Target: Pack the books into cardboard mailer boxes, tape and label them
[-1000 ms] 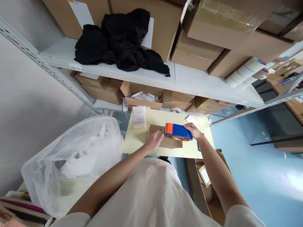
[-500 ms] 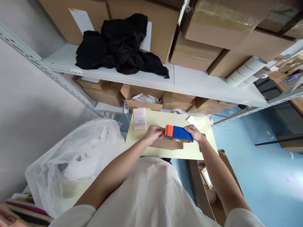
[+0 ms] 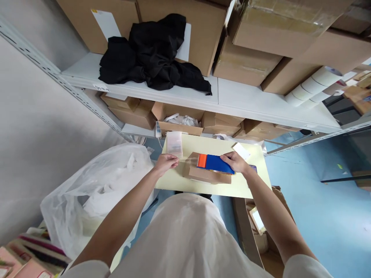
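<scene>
My right hand [image 3: 235, 161] grips a blue and orange tape dispenser [image 3: 218, 163] by its right end, just above a small brown cardboard box [image 3: 207, 177]. Left of the dispenser, my left hand [image 3: 168, 163] is closed in a pinch, and a faint clear strip of packing tape [image 3: 187, 159] seems to run from it to the orange end. The box lies on a pale yellow table [image 3: 174, 185]. Near my left hand is a stack of clear plastic sleeves [image 3: 174, 143]. Beyond my right hand are a white card or small box [image 3: 241, 150] and a partly hidden phone [image 3: 253, 168].
A shelf [image 3: 220, 104] behind the table carries cartons [image 3: 252, 65], black cloth [image 3: 156, 54] and white rolls [image 3: 314, 85]. A large translucent bag [image 3: 98, 193] stands at the left. On the floor at the right sits an open carton [image 3: 252, 235].
My left hand has moved left, away from the dispenser's orange end, with its fingers still pinched. The dispenser has shifted slightly left, and more of the box shows beneath it.
</scene>
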Motion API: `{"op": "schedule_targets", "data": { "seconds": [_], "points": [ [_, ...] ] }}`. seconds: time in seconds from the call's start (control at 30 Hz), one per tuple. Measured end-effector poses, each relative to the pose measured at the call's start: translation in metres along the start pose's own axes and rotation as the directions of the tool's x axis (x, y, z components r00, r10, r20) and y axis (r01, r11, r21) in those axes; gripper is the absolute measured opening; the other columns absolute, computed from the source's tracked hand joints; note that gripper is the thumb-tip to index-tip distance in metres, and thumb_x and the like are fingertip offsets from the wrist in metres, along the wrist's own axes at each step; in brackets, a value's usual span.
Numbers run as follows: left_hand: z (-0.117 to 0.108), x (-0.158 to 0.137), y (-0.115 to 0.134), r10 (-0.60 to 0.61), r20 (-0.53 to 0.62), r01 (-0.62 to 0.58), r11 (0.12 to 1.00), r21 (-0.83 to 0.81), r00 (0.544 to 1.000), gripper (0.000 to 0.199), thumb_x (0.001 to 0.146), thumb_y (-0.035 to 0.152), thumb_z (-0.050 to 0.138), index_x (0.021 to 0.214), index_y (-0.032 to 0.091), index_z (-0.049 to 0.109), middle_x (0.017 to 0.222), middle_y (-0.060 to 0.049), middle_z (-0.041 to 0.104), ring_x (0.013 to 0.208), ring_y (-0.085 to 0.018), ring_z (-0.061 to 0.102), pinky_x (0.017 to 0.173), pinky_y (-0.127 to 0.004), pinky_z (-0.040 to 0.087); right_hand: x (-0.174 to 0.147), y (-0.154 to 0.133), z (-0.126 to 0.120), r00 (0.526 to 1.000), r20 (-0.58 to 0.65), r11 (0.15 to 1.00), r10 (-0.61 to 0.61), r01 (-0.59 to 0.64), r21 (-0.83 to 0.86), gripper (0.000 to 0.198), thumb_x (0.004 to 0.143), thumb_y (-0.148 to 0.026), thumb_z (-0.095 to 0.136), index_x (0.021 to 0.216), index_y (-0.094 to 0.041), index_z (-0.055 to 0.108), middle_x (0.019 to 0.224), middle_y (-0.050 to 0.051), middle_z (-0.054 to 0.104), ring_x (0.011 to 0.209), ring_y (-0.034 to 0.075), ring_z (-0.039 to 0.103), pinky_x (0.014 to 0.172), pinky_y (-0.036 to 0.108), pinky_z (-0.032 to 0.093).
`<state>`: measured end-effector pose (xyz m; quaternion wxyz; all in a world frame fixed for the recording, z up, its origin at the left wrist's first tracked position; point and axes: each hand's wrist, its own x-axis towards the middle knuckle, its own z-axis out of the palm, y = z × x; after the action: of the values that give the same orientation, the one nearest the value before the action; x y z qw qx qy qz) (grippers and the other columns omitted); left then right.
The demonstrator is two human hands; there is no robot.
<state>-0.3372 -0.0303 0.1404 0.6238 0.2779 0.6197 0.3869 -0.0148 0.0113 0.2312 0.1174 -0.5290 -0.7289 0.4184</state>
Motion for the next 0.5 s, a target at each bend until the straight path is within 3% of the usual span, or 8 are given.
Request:
{"op": "schedule_targets", "data": {
  "seconds": [0.23, 0.4, 0.5],
  "points": [
    [0.0, 0.014, -0.03, -0.04, 0.02, 0.04, 0.999, -0.01, 0.999, 0.034, 0.049, 0.035, 0.084, 0.068, 0.012, 0.066, 0.066, -0.004, 0.067, 0.062, -0.012, 0.062, 0.067, -0.028, 0.051, 0.011, 0.0, 0.014, 0.999, 0.046, 0.999, 0.005, -0.007, 0.053, 0.055, 0.077, -0.067, 0.045, 0.053, -0.017, 0.045, 0.051, -0.002, 0.041, 0.05, 0.01, 0.034, 0.047, 0.025, 0.03],
    [0.019, 0.025, -0.05, 0.0, 0.017, 0.0, 0.999, 0.04, 1.0, 0.028, 0.061, 0.036, 0.077, 0.073, 0.012, 0.067, 0.071, -0.007, 0.069, 0.065, -0.015, 0.064, 0.069, -0.03, 0.052, 0.012, -0.001, 0.016, 0.999, 0.036, 0.998, 0.018, -0.02, 0.055, 0.055, 0.077, -0.066, 0.046, 0.053, -0.017, 0.045, 0.052, -0.002, 0.04, 0.051, 0.01, 0.035, 0.048, 0.025, 0.03],
    [0.032, 0.033, -0.062, 0.053, -0.015, -0.051, 0.993, 0.102, 0.998, 0.029, 0.063, 0.033, 0.076, 0.083, 0.013, 0.068, 0.08, -0.01, 0.07, 0.077, -0.02, 0.067, 0.076, -0.034, 0.052, 0.012, -0.001, 0.017, 1.0, 0.027, 0.999, 0.011, -0.012, 0.046, 0.054, 0.077, -0.065, 0.047, 0.052, -0.017, 0.044, 0.052, -0.002, 0.039, 0.051, 0.01, 0.034, 0.047, 0.025, 0.03]
  ]
}}
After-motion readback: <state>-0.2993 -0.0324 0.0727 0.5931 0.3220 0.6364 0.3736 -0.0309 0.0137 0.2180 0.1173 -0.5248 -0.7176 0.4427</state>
